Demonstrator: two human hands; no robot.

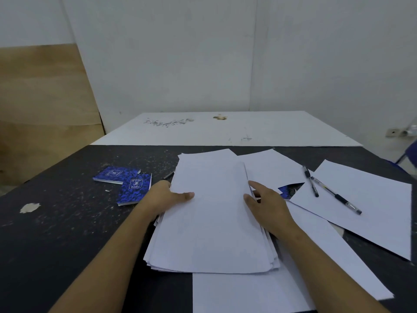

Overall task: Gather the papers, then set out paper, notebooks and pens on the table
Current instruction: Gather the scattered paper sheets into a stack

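head view: left hand [163, 195] and right hand [269, 205] clasp opposite side edges of the paper stack [214, 224], thumbs on top, forearms converging.

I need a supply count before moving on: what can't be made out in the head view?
Third notebook, head view: only a blue corner shows between loose sheets.
Dark pen-like tip: rest hidden behind the paper stack.
Left hand: fingers hidden under the stack.
Near sheet: cut off by the bottom edge.
Notebook covers: print too small to read.
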